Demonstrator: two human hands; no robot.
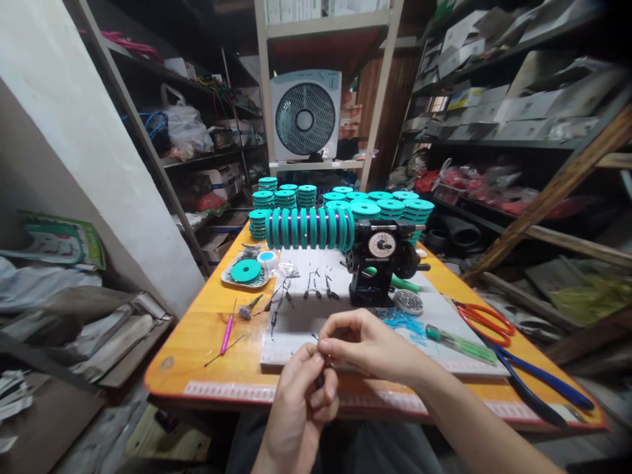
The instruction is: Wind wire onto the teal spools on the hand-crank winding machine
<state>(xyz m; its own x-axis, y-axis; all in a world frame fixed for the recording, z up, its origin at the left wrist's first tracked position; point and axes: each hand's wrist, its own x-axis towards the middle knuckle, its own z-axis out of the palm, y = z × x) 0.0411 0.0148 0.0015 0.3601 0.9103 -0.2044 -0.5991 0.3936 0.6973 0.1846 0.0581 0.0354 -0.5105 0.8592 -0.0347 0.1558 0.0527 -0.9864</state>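
My left hand (pixel 303 395) and my right hand (pixel 368 345) meet above the near edge of the orange table (pixel 207 342). Both are closed in a pinch on a tiny dark piece I cannot make out. Beyond them lies a white board (pixel 306 316) with several small black hooked parts (pixel 316 286) laid in a row. A black winding machine (pixel 378 263) with a round dial stands at the far end of the board. A row of teal spools (pixel 309 228) sits on its shaft to the left.
Stacks of teal spools (pixel 375 204) fill the table's back. A tray with a teal spool (pixel 245 271), a pink-handled tool (pixel 227 332), a green screwdriver (pixel 461 343), red-handled scissors (pixel 486 322) and blue-handled pliers (pixel 543 382) lie about. Cluttered shelves stand on both sides, a fan (pixel 305 115) behind.
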